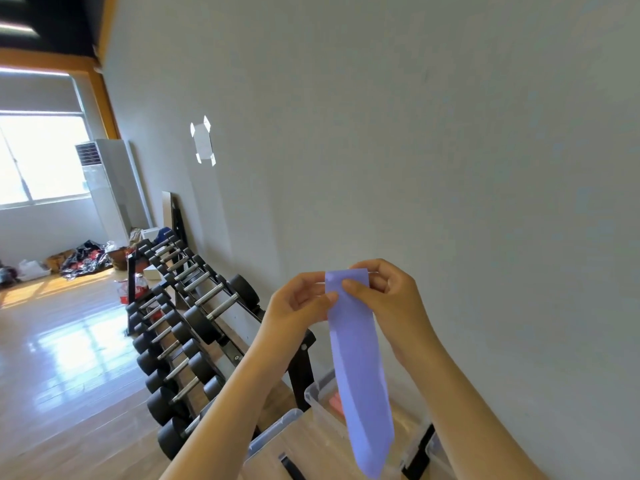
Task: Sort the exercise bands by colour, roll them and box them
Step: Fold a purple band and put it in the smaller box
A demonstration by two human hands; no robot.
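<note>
A pale grey wall (433,133) fills most of the view, with a small sheet of paper (203,141) stuck to it at the left. Below and to the left lies a shiny wooden floor (52,358), lit by a bright window (38,157) at the far end, and a tall white air conditioner (109,188) stands beside that window. A black dumbbell rack (194,306) runs along the foot of the wall, with two tiers of dumbbells.

At the bottom edge, next to the near end of the rack, are two clear plastic boxes, one in front (275,433) and one nearer the wall (320,389). Something pink (335,403) shows inside the box nearer the wall.

A long purple band (360,368) is held up in front of the wall and hangs straight down, its lower end dangling over the boxes.

Both hands grip the band's top end. The left hand (294,303) pinches its left edge between thumb and fingers. The right hand (391,292) has its thumb pressed on the front and its fingers curled behind the top edge.
</note>
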